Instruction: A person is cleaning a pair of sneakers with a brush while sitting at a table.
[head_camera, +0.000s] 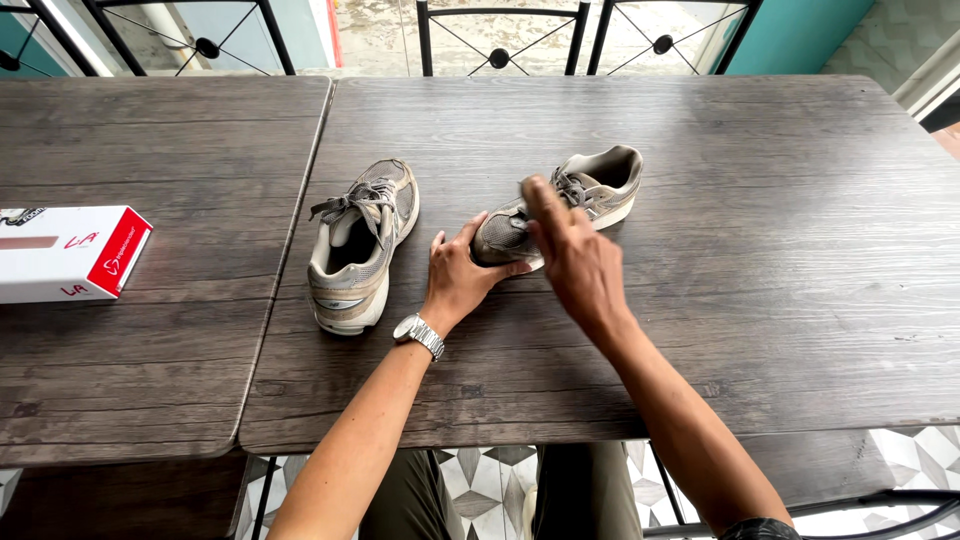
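The person sits at a dark wooden table (760, 300) with two worn beige running shoes in front of them. The right shoe (590, 190) lies slightly turned, its toe pointing toward the person and its heel away. The left hand (462, 272) (a silver wristwatch (419, 335) is on this wrist) is closed around the toe part of this shoe, with the thumb on one side and the fingers on the other, probably so the shoe does not slide on the smooth table. The right hand (572, 255) is above the front of the same shoe, with its fingers stretched out and reaching to the laces (570, 186); the fingers are not closed on anything, and one cannot tell if the fingertips already touch the laces, because the hand is a little blurred.

The other shoe (358, 245) stands alone just beside the left hand, not touched, with its laces loose and its opening toward the person. A white and red box (70, 253) lies well apart on a second table (150, 380) on the left, which stands directly against the first one. Black metal chairs (500, 40) are behind the tables.
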